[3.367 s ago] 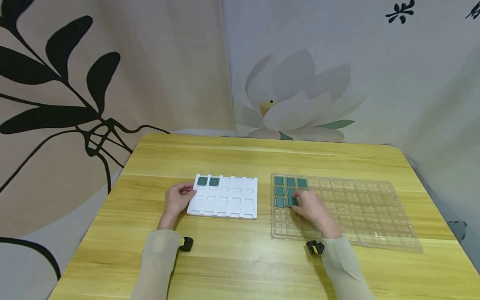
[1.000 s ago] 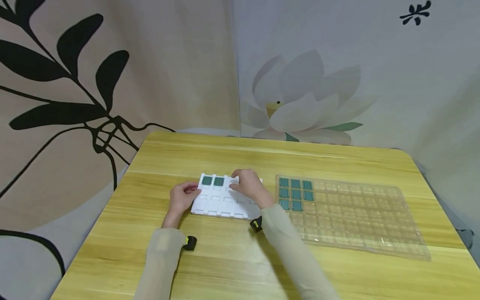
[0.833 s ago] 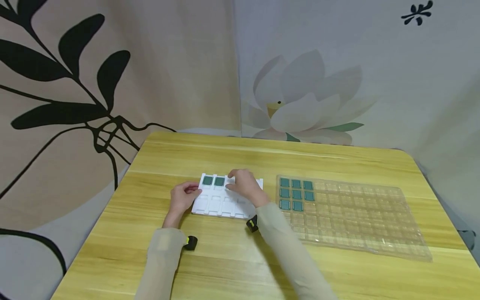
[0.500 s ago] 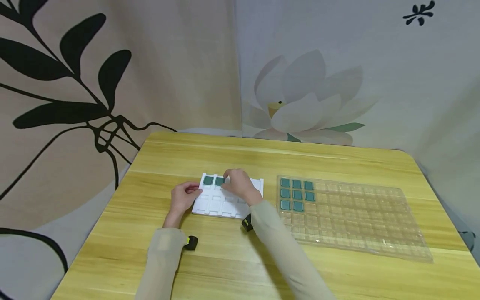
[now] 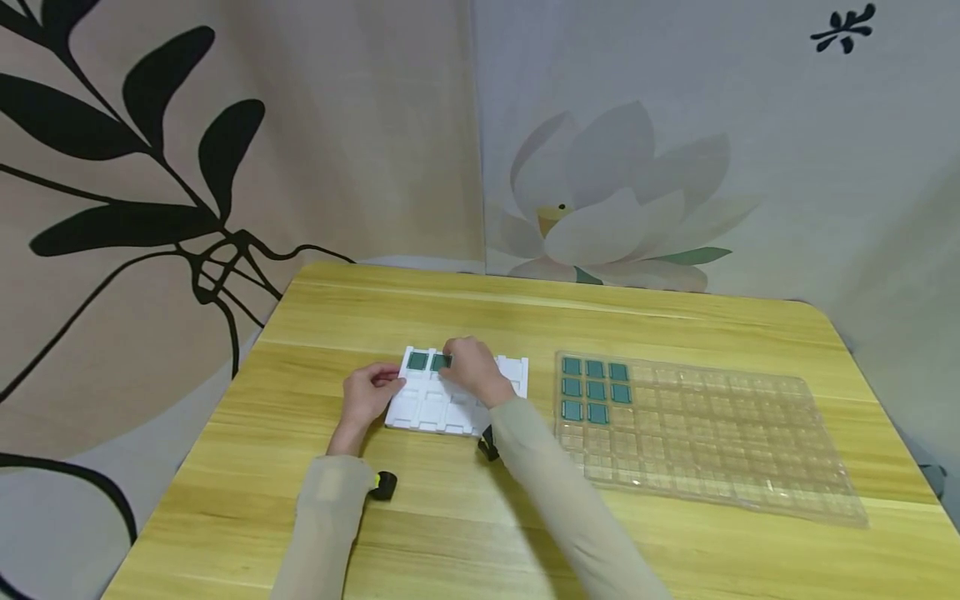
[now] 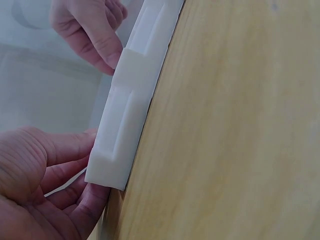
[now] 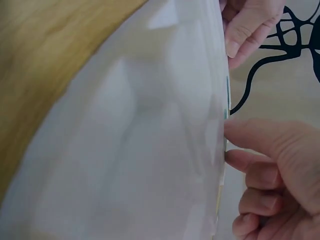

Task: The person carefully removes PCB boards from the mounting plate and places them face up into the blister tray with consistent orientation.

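On the wooden table (image 5: pixel 465 517) lies a white tray (image 5: pixel 420 407) with rows of square pockets. The left hand (image 5: pixel 367 395) grips its left edge, thumb on top and fingers curled under the rim, as the left wrist view shows; this looks meant to keep the light tray from sliding while the other hand works on it. The right hand (image 5: pixel 471 372) reaches across the tray's far row, its fingertips (image 7: pixel 235 157) bent down onto a green tile (image 5: pixel 441 362) in the second pocket from the left. It appears to be pressing or seating that tile flat, though whether the fingers pinch it or only touch it cannot be told, since the hand covers most of it. A second green tile (image 5: pixel 417 361) sits flat in the far left pocket just beside it.

To the right, well apart from the white tray, lies a clear tray (image 5: pixel 720 442) with many small pockets. Eight green tiles (image 5: pixel 596 389) fill its far left corner, within easy reach of the right hand. Printed curtains (image 5: pixel 225 150) hang behind the table.
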`<state>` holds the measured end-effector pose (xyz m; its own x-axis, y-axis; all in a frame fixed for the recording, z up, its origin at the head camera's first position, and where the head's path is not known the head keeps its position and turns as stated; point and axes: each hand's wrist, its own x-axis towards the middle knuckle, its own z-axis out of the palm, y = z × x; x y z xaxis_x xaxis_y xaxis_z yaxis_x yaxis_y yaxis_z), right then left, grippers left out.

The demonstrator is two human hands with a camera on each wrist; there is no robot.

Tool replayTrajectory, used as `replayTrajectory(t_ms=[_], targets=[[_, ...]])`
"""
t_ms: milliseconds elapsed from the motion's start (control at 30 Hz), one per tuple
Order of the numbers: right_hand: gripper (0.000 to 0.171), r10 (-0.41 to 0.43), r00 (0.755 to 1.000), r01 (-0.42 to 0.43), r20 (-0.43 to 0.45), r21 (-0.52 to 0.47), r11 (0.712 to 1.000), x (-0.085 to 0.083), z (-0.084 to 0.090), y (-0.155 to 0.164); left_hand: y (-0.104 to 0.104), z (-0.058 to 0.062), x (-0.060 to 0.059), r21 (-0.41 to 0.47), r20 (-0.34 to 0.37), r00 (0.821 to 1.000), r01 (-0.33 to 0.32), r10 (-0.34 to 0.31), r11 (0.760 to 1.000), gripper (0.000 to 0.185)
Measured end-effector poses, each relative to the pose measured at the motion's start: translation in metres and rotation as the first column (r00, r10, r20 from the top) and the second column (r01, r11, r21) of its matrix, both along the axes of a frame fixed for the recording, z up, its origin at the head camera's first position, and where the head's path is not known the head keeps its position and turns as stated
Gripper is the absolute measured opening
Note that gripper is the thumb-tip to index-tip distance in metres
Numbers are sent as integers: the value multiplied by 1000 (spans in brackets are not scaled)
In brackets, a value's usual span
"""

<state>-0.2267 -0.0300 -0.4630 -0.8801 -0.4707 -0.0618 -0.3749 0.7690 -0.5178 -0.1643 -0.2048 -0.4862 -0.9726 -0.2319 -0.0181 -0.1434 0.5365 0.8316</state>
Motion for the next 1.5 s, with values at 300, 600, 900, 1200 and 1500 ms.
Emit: replayTrajectory(t_ms=[300, 600, 900, 1200, 1500], targets=[[25, -5, 1000, 5, -2, -1, 1000, 1, 1, -2, 0, -1, -1, -1, 10, 1000, -3, 3, 1000, 23], [25, -8, 1000, 8, 12, -5, 1000, 0, 1, 2, 2, -1, -2, -9, 25, 1000, -7, 7, 1000, 23], [28, -15, 1000, 17, 25, -67, 998, 10, 6, 23, 0, -2, -2, 3, 17, 1000, 8, -8, 1000, 23], [32, -53, 998, 57, 35, -127, 990, 20, 8, 49, 0, -4, -1, -2, 18, 1000, 3, -3, 1000, 23], [31, -72, 997, 70, -14, -102, 992, 28, 19, 73, -1, -5, -1, -12, 15, 1000, 4, -4, 1000, 24]])
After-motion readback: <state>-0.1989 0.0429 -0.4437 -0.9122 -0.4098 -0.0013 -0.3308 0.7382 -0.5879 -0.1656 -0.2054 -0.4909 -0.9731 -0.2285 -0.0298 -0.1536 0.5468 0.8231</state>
